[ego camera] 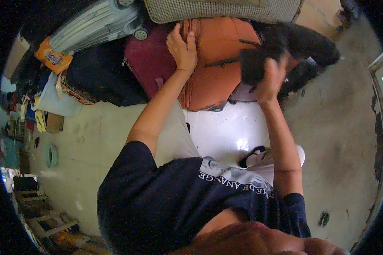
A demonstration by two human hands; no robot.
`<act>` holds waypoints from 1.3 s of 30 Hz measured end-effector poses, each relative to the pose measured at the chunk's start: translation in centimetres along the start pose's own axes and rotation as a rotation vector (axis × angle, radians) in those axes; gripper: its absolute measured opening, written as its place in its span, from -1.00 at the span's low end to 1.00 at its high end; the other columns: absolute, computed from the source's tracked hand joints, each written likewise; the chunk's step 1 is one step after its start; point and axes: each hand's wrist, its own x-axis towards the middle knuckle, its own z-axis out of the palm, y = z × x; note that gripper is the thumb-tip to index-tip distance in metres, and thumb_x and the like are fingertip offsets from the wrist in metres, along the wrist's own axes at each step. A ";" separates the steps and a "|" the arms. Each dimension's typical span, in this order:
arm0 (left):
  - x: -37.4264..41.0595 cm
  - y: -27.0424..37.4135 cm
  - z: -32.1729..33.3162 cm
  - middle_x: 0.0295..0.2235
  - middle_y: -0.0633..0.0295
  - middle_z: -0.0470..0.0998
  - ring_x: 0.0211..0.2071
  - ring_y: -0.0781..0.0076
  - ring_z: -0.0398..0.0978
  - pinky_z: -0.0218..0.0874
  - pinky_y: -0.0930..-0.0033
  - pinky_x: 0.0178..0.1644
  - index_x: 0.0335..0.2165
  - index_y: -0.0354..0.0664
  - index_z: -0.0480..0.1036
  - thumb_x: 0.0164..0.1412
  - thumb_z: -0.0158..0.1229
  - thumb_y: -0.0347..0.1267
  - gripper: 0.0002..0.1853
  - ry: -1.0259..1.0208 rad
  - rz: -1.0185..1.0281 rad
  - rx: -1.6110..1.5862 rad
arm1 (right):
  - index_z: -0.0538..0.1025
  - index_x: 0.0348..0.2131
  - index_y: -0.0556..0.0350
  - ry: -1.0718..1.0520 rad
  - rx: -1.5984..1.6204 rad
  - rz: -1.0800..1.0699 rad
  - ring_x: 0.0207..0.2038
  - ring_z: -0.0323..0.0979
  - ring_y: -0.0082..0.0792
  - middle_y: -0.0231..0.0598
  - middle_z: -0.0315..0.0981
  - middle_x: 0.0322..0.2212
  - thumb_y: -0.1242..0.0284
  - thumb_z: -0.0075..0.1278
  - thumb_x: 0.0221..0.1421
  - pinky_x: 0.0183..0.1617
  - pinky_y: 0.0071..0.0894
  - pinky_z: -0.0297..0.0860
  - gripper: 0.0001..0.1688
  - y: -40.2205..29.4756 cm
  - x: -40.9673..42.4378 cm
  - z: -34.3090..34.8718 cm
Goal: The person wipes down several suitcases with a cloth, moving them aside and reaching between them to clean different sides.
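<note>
My left hand (182, 52) grips the left edge of an orange fabric suitcase (218, 73), fingers on the far-left side and thumb over the rim. Against that edge stands a maroon suitcase (151, 60) with a zip. My right hand (271, 81) is blurred beside a dark flap or cloth (252, 67) at the orange suitcase's right side. Whether it holds that dark thing, I cannot tell. Black bags or cloth (309, 41) lie just beyond it. Beneath the dark piece shows part of a pale greyish case (244, 92).
Behind are a checked fabric case (223, 11) and a ribbed grey wheeled suitcase (95, 27). Left lie a black bag (107, 76), an orange packet (53, 56), a white tub (59, 95) and a green ring-shaped object (51, 154). A door frame (376, 63) stands far right.
</note>
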 end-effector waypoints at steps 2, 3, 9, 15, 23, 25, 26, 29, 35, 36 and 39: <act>-0.1 -0.7 1.6 0.00 -0.06 0.36 0.03 -0.08 0.26 0.04 0.05 0.15 0.07 -0.29 0.30 0.25 0.06 -0.29 -0.53 -0.075 -0.017 -0.097 | 0.45 0.02 0.13 -0.322 -0.793 -0.476 0.02 0.29 0.07 0.04 0.36 -0.01 0.12 -0.08 0.17 0.25 0.07 -0.05 -0.43 1.8 4.1 0.6; -0.3 -1.3 1.8 0.00 -0.06 0.36 0.03 -0.08 0.26 0.04 0.05 0.15 0.07 -0.30 0.29 0.25 0.06 -0.28 -0.52 -0.121 -0.027 -0.130 | 0.45 0.00 0.22 -0.475 -0.935 -0.591 0.10 0.25 0.09 0.10 0.32 0.06 0.20 -0.08 0.18 0.18 -0.11 0.17 -0.47 2.4 5.3 1.7; -0.9 -2.5 2.0 -0.05 -0.08 0.33 0.00 -0.07 0.23 0.05 0.04 0.11 0.05 -0.31 0.28 0.32 -0.01 -0.33 -0.60 -0.116 0.013 -0.145 | 0.60 -0.21 0.20 -0.973 -1.339 -0.371 -0.09 0.51 0.00 0.06 0.55 -0.18 -0.16 -0.06 0.00 0.03 -0.03 0.35 -0.24 2.9 8.2 9.6; -1.2 -1.7 0.8 -0.02 -0.10 0.31 0.03 -0.10 0.21 0.02 0.03 0.14 0.11 -0.26 0.25 0.32 -0.04 -0.31 -0.56 -0.193 -0.032 -0.149 | 0.63 -0.24 0.18 -1.220 -1.473 -0.168 -0.19 0.56 0.05 0.06 0.59 -0.30 -0.36 -0.06 -0.16 -0.05 -0.02 0.43 -0.04 4.0 10.2 11.9; -3.2 -3.8 -1.8 0.13 -0.08 0.27 0.14 -0.05 0.21 -0.03 0.08 0.24 0.20 -0.25 0.19 0.32 -0.05 -0.30 -0.47 -0.301 0.002 -0.237 | 0.55 -0.07 0.12 -0.960 -1.305 -0.254 -0.19 0.51 0.12 0.09 0.56 -0.32 -0.24 -0.02 -0.04 -0.04 -0.04 0.40 -0.13 6.5 10.8 10.3; -3.5 -3.6 -2.4 0.14 -0.08 0.28 0.15 -0.06 0.22 -0.03 0.09 0.25 0.20 -0.26 0.19 0.32 -0.06 -0.30 -0.47 -0.319 -0.020 -0.319 | 0.55 -0.08 0.14 -0.967 -1.265 -0.296 -0.22 0.50 0.14 0.12 0.55 -0.34 -0.15 0.00 0.01 -0.07 -0.01 0.40 -0.23 6.2 10.6 9.7; -3.6 -3.6 -2.5 0.13 -0.09 0.29 0.14 -0.07 0.23 -0.01 0.10 0.24 0.18 -0.28 0.21 0.32 -0.06 -0.30 -0.48 -0.313 -0.019 -0.309 | 0.55 -0.08 0.15 -0.971 -1.244 -0.317 -0.23 0.49 0.14 0.13 0.54 -0.35 -0.10 0.01 0.03 -0.08 0.00 0.40 -0.27 6.2 10.4 9.4; -3.4 -3.7 -2.9 0.09 -0.11 0.33 0.11 -0.08 0.28 0.05 0.12 0.21 0.12 -0.31 0.29 0.32 -0.08 -0.29 -0.53 -0.298 -0.049 -0.270 | 0.57 -0.12 0.17 -0.922 -1.192 -0.500 -0.27 0.50 0.16 0.14 0.54 -0.37 -0.04 0.03 0.05 -0.12 0.01 0.41 -0.33 6.1 9.0 7.9; -3.9 -3.4 -3.7 -0.08 -0.07 0.50 -0.03 0.06 0.44 0.19 0.22 0.10 -0.05 -0.35 0.43 0.35 -0.10 -0.26 -0.60 -0.245 -0.327 -0.411 | 0.57 -0.27 0.20 -0.907 -1.437 -0.329 -0.31 0.54 0.13 0.16 0.54 -0.42 -0.16 0.02 0.01 -0.14 0.01 0.46 -0.27 6.5 10.8 9.3; -3.8 -3.7 -3.9 -0.11 -0.04 0.52 -0.06 0.10 0.46 0.21 0.23 0.08 -0.06 -0.34 0.44 0.36 -0.10 -0.25 -0.60 -0.227 -0.392 -0.451 | 0.56 -0.31 0.16 -0.823 -1.399 -0.427 -0.39 0.55 0.11 0.10 0.55 -0.49 -0.18 -0.01 0.02 -0.25 0.00 0.49 -0.29 6.8 10.1 10.3; -2.9 -4.3 -4.2 -0.22 0.06 0.59 -0.19 0.28 0.52 0.28 0.32 -0.05 -0.07 -0.28 0.47 0.36 -0.11 -0.24 -0.62 -0.182 -0.445 -0.387 | 0.57 -0.29 0.14 -0.845 -1.376 -0.485 -0.39 0.55 0.08 0.08 0.55 -0.48 -0.15 -0.01 0.03 -0.25 0.03 0.47 -0.32 6.4 9.8 11.1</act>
